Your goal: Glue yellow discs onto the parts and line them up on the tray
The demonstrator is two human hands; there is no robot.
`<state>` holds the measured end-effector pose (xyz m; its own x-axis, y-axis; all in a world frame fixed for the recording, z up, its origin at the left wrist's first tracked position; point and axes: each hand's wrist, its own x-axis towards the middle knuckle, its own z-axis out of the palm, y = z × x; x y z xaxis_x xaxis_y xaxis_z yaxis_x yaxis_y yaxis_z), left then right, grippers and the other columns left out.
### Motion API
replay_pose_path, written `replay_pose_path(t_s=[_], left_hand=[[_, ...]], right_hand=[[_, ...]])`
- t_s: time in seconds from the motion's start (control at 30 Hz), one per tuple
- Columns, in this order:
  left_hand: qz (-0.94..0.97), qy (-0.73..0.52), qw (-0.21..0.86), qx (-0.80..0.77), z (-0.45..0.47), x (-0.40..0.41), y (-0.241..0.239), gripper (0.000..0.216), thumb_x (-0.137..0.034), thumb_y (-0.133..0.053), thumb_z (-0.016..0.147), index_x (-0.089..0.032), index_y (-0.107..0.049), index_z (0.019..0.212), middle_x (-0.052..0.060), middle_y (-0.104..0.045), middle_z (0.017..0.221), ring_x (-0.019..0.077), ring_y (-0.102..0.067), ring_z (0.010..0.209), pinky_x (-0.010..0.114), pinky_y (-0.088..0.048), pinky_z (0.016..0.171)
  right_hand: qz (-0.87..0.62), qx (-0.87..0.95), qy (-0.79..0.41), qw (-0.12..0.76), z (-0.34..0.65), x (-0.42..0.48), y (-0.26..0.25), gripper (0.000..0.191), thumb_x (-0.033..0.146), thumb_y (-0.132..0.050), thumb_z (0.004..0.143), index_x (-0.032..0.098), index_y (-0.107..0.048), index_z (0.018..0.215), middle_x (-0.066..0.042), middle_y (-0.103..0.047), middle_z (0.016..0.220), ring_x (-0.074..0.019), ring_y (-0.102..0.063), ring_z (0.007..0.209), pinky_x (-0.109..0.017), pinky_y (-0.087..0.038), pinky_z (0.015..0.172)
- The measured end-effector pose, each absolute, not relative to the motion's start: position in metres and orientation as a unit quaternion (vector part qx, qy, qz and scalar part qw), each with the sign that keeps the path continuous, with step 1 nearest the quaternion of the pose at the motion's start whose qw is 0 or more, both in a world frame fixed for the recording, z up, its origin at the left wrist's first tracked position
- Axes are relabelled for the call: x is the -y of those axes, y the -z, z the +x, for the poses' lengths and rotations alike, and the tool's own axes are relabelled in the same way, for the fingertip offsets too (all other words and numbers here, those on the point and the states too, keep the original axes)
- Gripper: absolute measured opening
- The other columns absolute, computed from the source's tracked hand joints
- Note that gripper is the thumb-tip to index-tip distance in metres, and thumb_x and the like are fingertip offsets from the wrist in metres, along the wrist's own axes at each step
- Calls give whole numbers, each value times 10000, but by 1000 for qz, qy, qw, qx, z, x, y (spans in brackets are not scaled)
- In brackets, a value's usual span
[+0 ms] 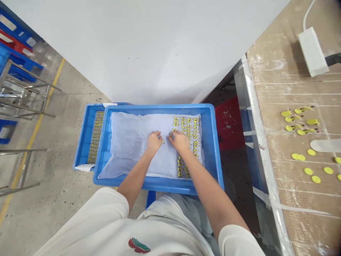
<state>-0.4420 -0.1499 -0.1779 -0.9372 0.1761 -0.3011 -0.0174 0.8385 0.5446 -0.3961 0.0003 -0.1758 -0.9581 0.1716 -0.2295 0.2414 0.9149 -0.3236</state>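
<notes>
Both my hands work over a blue crate (160,183) lined with a thin white sheet (130,142). My left hand (153,141) is closed, fingertips pinched, with a bit of a small yellow-and-black figure (163,142) showing at them. Just to its right, my right hand (180,141) pinches another small yellow-and-black piece, mostly hidden by the fingers. Rows of small yellow-and-black figures (196,133) lie on the sheet at the crate's right side, partly covered by my right hand and forearm.
Under this crate's left side, another blue crate (80,142) holds many similar figures. At right, a cardboard-covered table (293,220) carries yellow discs (315,179), several figures (294,127) and a white box with a cable (313,51). Metal-framed stools (23,96) stand left; a white panel (160,53) rises ahead.
</notes>
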Motion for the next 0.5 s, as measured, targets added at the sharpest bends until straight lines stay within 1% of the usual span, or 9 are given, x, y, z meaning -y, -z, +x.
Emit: replay_pose_path(t_s=[0.13,0.23,0.37,0.5], left_hand=[[51,-258,180,-948,-434,158,177,355,-217,-614,798,-142,-648,1143,109,-690,1035,210,-640,1003,315,-456,965],[80,-252,191,-945,-433,160,178,355,-164,-623,782,-161,-660,1135,100,-682,1060,203,-641,995,297,-458,956],[115,-242,206,-941,-435,162,180,383,-34,-544,782,-198,-691,1096,95,-677,1093,195,-630,1032,278,-457,947],[133,-231,219,-939,-437,164,181,318,-83,-572,802,-227,-715,1047,91,-683,1072,216,-629,1030,305,-466,931]], right_hand=[[120,-971,173,114,-392,7,179,274,398,-487,926,260,-674,1072,-47,-671,1083,-172,-637,900,-259,-442,739],[134,-970,165,121,-388,7,179,287,410,-474,937,244,-685,1039,-54,-682,1024,-173,-643,882,-259,-438,730],[147,-968,158,129,-382,7,176,325,449,-468,940,226,-694,1008,-64,-687,980,-183,-648,855,-270,-440,715],[153,-965,164,136,-380,9,177,297,455,-514,917,236,-695,1004,-56,-694,975,-176,-649,862,-258,-434,719]])
